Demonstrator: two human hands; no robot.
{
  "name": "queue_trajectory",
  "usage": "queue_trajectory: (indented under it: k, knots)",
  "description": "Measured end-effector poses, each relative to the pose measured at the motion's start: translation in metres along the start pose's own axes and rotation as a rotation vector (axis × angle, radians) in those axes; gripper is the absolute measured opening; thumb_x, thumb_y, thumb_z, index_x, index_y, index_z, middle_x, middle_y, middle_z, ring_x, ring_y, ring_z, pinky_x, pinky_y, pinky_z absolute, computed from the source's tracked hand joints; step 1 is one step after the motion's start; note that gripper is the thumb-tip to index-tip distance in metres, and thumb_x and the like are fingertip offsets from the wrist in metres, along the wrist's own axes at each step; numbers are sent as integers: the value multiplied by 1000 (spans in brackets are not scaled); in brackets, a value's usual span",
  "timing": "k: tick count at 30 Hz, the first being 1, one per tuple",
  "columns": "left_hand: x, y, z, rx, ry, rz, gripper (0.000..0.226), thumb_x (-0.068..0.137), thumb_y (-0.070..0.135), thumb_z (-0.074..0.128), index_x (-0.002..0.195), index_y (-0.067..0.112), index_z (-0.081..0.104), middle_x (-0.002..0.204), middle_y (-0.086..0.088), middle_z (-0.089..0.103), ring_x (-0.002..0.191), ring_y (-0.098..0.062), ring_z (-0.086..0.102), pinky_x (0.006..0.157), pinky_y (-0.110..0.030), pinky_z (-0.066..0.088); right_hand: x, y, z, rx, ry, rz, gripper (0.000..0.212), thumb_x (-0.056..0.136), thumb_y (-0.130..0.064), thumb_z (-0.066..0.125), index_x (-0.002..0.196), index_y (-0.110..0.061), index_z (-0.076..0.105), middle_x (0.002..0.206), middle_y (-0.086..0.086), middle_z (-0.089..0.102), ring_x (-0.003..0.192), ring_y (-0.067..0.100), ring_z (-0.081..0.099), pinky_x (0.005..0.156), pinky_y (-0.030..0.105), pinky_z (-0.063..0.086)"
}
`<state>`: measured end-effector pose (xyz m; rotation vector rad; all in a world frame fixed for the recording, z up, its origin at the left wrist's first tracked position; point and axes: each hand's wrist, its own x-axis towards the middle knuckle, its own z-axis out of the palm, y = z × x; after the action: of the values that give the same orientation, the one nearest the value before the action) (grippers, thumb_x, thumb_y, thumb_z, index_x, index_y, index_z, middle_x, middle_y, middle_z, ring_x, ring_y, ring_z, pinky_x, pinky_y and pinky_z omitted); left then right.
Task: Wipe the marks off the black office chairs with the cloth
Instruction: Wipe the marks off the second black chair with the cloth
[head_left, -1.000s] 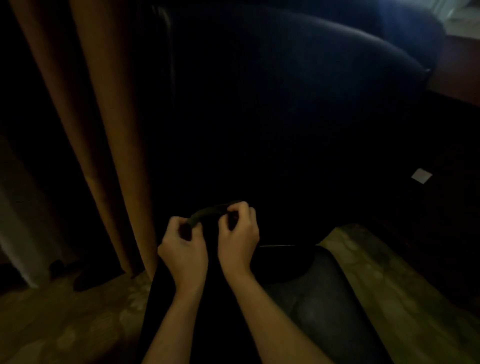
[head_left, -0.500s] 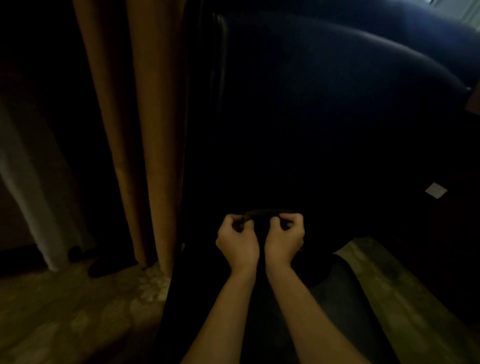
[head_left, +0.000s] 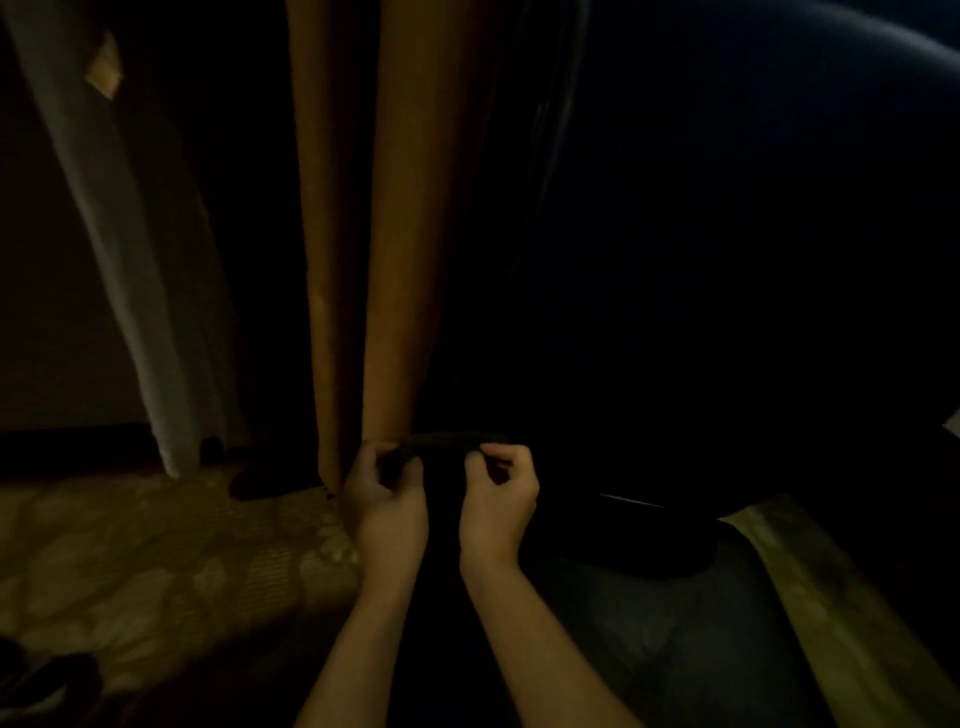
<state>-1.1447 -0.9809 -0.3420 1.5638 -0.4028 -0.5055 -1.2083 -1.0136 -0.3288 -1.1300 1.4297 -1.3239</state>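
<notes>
Cloth, seemingly dark, pinched between left hand and right hand; curtain beside.

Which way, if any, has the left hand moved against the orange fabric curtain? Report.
Yes: leftward. Half a second ago a dark gap separated the left hand from the orange fabric curtain; now it overlaps the curtain's bottom edge.

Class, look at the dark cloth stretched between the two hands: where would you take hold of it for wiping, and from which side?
Probably along its top edge, from the near side, as both hands do now. The cloth is stretched into a short band; the left hand and right hand pinch its two ends, thumbs toward the person. It is too dark to see how the rest hangs.
</notes>
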Motion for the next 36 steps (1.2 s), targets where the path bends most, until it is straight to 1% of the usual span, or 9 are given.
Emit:
queue_trajectory:
  k: [7, 10, 14, 18, 20, 24, 27, 31, 36]
  knots:
    - [24, 20, 6, -8, 39, 25, 17, 94, 11, 57, 108, 20, 60, 96, 13, 60, 86, -2, 56, 81, -19, 45, -6, -5, 19, 29, 17, -22, 10, 89, -7, 66, 89, -17, 64, 90, 0, 67, 83, 9, 66, 71, 21, 54]
    - [41, 30, 19, -1, -12, 127, 17, 93, 6, 56, 98, 21, 59, 86, 14, 57, 77, 4, 52, 66, -1, 38, 1, -4, 33, 47, 65, 68, 9, 88, -9, 68, 86, -17, 64, 92, 1, 66, 86, 13, 64, 73, 24, 54]
    - [42, 12, 28, 1, -53, 211, 21, 91, -2, 55, 98, 18, 58, 82, 13, 58, 74, 8, 57, 66, -3, 41, 4, 2, 40, 174, 96, 228, 9, 89, -6, 67, 90, -14, 64, 97, 3, 64, 90, 15, 63, 73, 24, 53]
    - [28, -29, 25, 64, -186, 34, 11, 92, -3, 53, 94, 8, 56, 77, 6, 57, 72, 1, 59, 67, -19, 44, 12, 11, 33, 260, 33, 394, 12, 91, 3, 59, 91, -9, 62, 94, 11, 65, 87, 22, 66, 65, 25, 54]
    - [23, -43, 20, 106, -156, -36, 9, 93, 1, 55, 99, 6, 59, 80, 4, 58, 81, -16, 62, 72, -25, 43, 10, 20, 27, 199, -4, 408, 13, 92, 5, 56, 91, -7, 61, 95, 14, 65, 84, 23, 66, 64, 26, 56]
    - [26, -43, 7, 102, 10, -149, 10, 91, 3, 56, 92, 13, 60, 86, -5, 63, 81, -16, 59, 72, -24, 42, -5, 36, 21, 120, -60, 456, 11, 93, 3, 55, 99, -4, 62, 99, 17, 68, 91, 30, 67, 82, 40, 58]
    - [38, -41, 2, 65, 30, -232, 10, 90, 3, 58, 97, 8, 63, 88, -6, 64, 82, -19, 60, 74, -26, 47, -6, 32, 29, 270, -67, 565, 15, 94, 8, 48, 92, -2, 60, 88, 16, 68, 78, 26, 68, 69, 31, 59]
    - [62, -39, 19, 14, -37, -350, 9, 91, 1, 55, 88, 7, 60, 75, -7, 60, 72, -23, 59, 51, -19, 42, 3, 24, 40, 445, -15, 720, 22, 91, 11, 46, 83, -2, 62, 63, 10, 67, 47, 19, 65, 49, 24, 55]
    - [67, -30, 47, 45, 11, -383, 11, 92, 6, 53, 94, 4, 64, 83, -12, 64, 85, -27, 63, 65, -21, 45, 12, 27, 46, 431, -8, 723, 20, 90, 9, 46, 94, 3, 65, 97, 21, 67, 83, 32, 65, 78, 39, 53]
